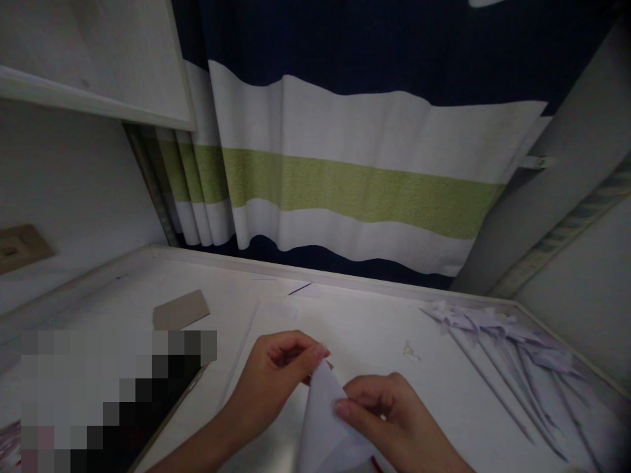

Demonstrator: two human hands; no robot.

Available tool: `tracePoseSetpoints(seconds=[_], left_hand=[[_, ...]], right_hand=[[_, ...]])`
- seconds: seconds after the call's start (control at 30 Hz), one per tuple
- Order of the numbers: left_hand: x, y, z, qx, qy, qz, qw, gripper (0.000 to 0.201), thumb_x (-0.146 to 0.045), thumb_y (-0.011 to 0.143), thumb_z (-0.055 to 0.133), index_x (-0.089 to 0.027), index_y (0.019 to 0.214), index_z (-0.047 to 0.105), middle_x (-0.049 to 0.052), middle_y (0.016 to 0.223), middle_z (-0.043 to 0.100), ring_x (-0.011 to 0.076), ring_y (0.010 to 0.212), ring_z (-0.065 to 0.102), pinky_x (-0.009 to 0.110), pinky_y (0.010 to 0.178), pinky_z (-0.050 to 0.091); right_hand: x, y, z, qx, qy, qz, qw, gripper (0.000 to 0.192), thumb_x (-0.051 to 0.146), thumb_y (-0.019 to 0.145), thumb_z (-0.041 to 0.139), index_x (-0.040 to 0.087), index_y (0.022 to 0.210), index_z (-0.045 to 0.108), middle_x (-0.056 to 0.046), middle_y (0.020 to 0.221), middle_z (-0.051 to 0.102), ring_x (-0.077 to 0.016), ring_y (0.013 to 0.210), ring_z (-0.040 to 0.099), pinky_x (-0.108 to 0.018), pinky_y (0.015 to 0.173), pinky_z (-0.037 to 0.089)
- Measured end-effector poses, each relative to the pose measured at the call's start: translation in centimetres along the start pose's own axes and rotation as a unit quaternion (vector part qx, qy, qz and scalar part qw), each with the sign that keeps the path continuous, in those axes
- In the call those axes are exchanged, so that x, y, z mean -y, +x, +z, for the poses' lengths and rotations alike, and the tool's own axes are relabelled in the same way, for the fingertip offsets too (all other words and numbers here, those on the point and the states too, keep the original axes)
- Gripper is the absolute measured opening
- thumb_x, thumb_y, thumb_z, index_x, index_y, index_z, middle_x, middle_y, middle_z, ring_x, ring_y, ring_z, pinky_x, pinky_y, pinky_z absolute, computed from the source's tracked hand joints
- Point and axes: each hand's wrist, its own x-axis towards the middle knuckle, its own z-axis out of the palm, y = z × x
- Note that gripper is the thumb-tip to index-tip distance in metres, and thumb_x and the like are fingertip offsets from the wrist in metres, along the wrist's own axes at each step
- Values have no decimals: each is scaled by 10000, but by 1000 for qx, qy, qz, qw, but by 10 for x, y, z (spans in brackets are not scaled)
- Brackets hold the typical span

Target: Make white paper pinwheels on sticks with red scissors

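Note:
A sheet of pale white paper (328,420), folded to a point at its top, is held upright between my hands near the front of the table. The fingertips of my left hand (290,361) pinch its upper tip. My right hand (382,407) grips its right edge a little lower, thumb on the near face and fingers curled behind. The paper's lower part runs out of the picture. A small dark red thing (376,464) shows just under my right hand, too little of it visible to name.
Several white paper flowers (513,335) on long thin stems lie at the table's right. A grey-brown card (181,310) lies at the left, by a pixelated area over a dark-edged object (162,414). A thin dark stick (300,289) rests near the back edge, below a striped curtain (345,190).

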Motion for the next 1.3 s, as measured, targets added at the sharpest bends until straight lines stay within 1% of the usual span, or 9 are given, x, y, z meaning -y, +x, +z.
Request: tracePoseSetpoints(seconds=[0.1,0.27,0.43,0.53,0.67,0.87,1.0,1.17,1.3], left_hand=[[-1,-1,0,-9,6,14,1000,165,-260,712,598,-148,602,649,3,549,627,115,524,560,191,498,442],[0,-1,0,-25,17,29,999,184,-263,711,588,-150,578,643,-8,501,583,108,488,528,190,471,420],[5,4,2,38,24,-19,999,234,-358,747,536,-142,670,582,-31,540,514,90,488,473,180,451,381],[7,3,2,65,71,-11,995,300,-394,767,502,-153,589,474,-52,527,418,80,493,405,174,447,323],[6,-1,3,30,162,33,986,343,-376,801,457,-165,536,396,-63,503,328,77,478,325,188,439,250],[5,-3,5,7,187,52,981,320,-359,802,462,-161,552,428,-55,515,340,85,495,324,194,453,255],[8,-3,6,-2,193,64,979,316,-338,803,464,-158,545,428,-57,510,344,81,487,329,188,451,259],[9,-5,5,-7,214,93,972,301,-308,799,471,-153,542,444,-61,497,357,76,475,336,186,442,251],[9,-4,5,-2,219,79,972,309,-328,801,467,-157,547,426,-66,495,340,74,469,320,185,433,244]], right_hand=[[-2,-1,1,6,1,24,1000,264,350,697,584,156,518,579,41,481,421,-93,471,348,-215,434,257],[-3,0,4,31,64,33,997,279,383,652,624,148,513,568,43,476,420,-83,457,342,-212,425,241],[-13,4,7,-51,115,26,992,308,453,587,667,163,515,594,43,453,465,-80,426,380,-193,380,261],[-21,6,9,-67,116,16,991,302,454,593,667,161,548,616,37,468,499,-84,431,413,-188,383,298],[-24,7,11,-84,112,11,990,285,427,605,667,167,525,582,42,481,467,-83,443,396,-190,386,284],[-8,8,9,-27,114,13,993,342,388,616,653,172,464,436,81,439,288,-56,414,231,-204,389,182],[0,6,8,-42,104,43,993,333,416,575,662,170,485,456,69,456,337,-68,441,278,-214,417,196],[2,7,10,-51,106,59,991,350,418,546,666,177,468,424,86,437,301,-59,423,255,-207,405,180],[-2,7,10,-52,137,60,987,315,354,544,695,162,482,454,92,425,323,-44,408,251,-194,396,173]])
